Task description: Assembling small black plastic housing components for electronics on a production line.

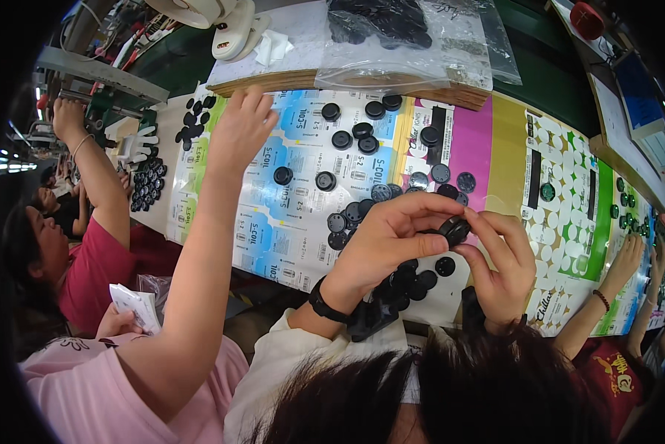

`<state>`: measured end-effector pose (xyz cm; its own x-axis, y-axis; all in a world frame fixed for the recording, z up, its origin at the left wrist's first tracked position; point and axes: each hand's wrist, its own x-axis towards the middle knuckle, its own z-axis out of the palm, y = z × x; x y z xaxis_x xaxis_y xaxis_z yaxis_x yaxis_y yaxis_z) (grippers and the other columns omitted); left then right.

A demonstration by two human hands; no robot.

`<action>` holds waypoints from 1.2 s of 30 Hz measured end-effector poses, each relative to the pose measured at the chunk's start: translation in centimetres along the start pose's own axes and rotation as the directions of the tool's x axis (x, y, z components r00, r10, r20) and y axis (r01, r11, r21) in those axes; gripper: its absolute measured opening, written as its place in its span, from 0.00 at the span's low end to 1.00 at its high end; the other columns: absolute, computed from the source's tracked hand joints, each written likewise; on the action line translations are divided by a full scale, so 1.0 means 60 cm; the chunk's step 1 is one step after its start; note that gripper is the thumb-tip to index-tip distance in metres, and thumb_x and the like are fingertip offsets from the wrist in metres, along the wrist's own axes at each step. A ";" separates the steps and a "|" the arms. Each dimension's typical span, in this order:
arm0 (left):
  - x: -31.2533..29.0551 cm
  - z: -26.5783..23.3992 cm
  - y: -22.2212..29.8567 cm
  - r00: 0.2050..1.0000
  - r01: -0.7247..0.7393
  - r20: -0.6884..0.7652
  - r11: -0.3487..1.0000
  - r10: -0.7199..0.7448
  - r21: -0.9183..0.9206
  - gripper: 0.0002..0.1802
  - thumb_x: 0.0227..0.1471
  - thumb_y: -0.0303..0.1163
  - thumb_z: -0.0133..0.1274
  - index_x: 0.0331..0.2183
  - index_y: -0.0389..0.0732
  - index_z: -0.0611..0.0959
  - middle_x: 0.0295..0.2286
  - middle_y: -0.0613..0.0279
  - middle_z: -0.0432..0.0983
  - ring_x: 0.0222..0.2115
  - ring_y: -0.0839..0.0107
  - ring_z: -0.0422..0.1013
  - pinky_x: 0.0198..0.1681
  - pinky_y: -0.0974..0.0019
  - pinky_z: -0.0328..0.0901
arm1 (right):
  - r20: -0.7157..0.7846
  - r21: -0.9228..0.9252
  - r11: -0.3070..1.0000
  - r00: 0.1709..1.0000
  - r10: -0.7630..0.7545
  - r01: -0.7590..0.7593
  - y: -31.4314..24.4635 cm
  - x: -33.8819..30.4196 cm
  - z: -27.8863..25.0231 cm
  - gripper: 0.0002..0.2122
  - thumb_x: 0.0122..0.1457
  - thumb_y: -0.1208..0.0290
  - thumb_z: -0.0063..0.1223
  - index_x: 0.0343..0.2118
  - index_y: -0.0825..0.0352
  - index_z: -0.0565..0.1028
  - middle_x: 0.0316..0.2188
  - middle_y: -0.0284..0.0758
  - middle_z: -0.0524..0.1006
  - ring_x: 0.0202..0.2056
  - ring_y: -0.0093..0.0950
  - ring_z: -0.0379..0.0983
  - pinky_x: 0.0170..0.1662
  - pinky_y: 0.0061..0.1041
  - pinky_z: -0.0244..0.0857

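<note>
Fingertips of your left hand [388, 233] and right hand [504, 255] close on a round black part [456, 230], set between them, neither hand clearly nearer; it is on your side of the magenta panel [474, 140], longer outline slanting away rightward, facing unclear; black discs [337, 223] lie left of that panel.

I make out smooth, glossy plastic on the disc [454, 231], shiny film on the bag [380, 78], wood along the board [273, 81], matt paper in the tissue [273, 49].
</note>
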<state>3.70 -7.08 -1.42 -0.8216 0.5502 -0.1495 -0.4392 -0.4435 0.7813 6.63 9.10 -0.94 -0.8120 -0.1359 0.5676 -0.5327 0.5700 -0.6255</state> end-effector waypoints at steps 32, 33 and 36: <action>-0.006 -0.008 -0.021 0.986 -0.161 0.018 0.975 0.166 -0.153 0.22 0.41 0.24 0.54 0.41 0.29 0.69 0.35 0.53 0.71 0.36 0.70 0.69 0.38 0.72 0.66 | 0.056 0.015 1.000 0.998 -0.024 0.023 -0.017 0.000 0.000 0.24 0.30 0.76 0.60 0.38 0.68 0.72 0.31 0.37 0.69 0.32 0.29 0.67 0.33 0.23 0.62; -0.008 -0.008 -0.017 0.988 -0.147 0.023 0.977 0.153 -0.156 0.22 0.41 0.24 0.54 0.40 0.29 0.70 0.35 0.53 0.71 0.36 0.69 0.69 0.38 0.72 0.66 | 0.057 0.021 0.999 0.998 -0.027 0.026 -0.018 0.003 0.001 0.24 0.30 0.76 0.60 0.38 0.68 0.72 0.31 0.37 0.69 0.32 0.29 0.67 0.33 0.23 0.62; -0.011 -0.009 -0.010 0.989 -0.142 0.020 0.980 0.146 -0.139 0.21 0.41 0.23 0.54 0.40 0.29 0.70 0.35 0.52 0.71 0.36 0.70 0.69 0.37 0.72 0.66 | 0.056 0.029 0.999 0.997 -0.047 0.045 -0.022 0.006 0.001 0.24 0.29 0.77 0.60 0.38 0.68 0.72 0.31 0.37 0.69 0.31 0.29 0.67 0.33 0.23 0.62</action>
<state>4.35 -7.54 -2.13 -0.8695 0.4935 -0.0212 -0.3641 -0.6113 0.7027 7.02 8.25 0.04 -0.7983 -0.2074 0.5654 -0.5755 0.5395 -0.6146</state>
